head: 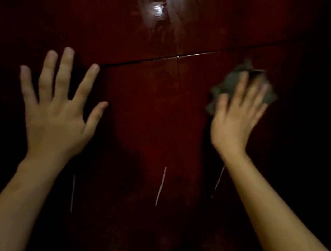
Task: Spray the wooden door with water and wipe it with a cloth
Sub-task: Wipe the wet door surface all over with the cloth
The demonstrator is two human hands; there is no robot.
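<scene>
**Wiping stage, cloth is on the lower panel, right side**

Starting on the left: the left hand point(54, 123) is lying against the wooden door point(149, 110) with its fingers straight and fanned out. It's gripping nothing, and I'm guessing it's just bracing.

In the middle, a horizontal seam point(174, 57) is running across the door. Above it a bright glare point(158, 10) is showing on streaky, wet-looking wood. Low down, three thin pale marks point(161, 185) are showing on the panel; can't tell if they're scratches or drips.

On the right, the right hand point(238, 119) is pressing a crumpled grey cloth point(234, 79) flat against the door just below the seam. The fingers are laid straight over it, more pushing than clutching. That hand and the cloth are coming out blurry, so it's probably mid-swipe.

No spray bottle in view, so I'm reading this as the wipe step, with the spraying at least partly done.

For the next move I'd say the cloth needs to be travelling left across the lower panel towards the braced hand, with the palm staying firm so the rag isn't slipping out. The streaky patch above the seam probably wants a pass too.
</scene>
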